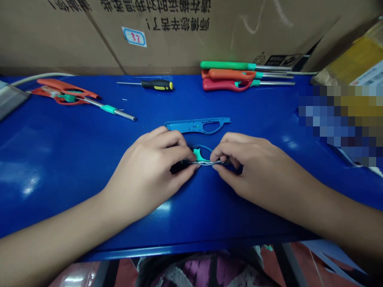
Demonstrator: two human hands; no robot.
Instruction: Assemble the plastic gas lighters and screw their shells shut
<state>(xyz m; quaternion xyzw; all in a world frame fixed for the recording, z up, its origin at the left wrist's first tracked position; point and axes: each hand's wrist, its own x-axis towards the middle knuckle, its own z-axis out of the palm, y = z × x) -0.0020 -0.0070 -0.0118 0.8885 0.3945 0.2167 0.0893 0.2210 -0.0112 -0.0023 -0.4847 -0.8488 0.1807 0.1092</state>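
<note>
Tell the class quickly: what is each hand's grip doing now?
Left hand: closed, pinching twisted wires.
Right hand: closed, pinching the same wires.

Blue plastic lighter shell (pixel 196 126) blocks way ahead of hands (pixel 146 171) (pixel 254 171); passage both sides.

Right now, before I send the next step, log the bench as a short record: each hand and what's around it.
left hand: fingers pinch thin wires beside a teal plastic part
right hand: fingers pinch the same wires
nearest: blue plastic lighter housing, lying just beyond the hands
rest: black-and-yellow screwdriver; green lighter; orange lighter; red lighter; opened orange lighter
surface: blue table
</note>
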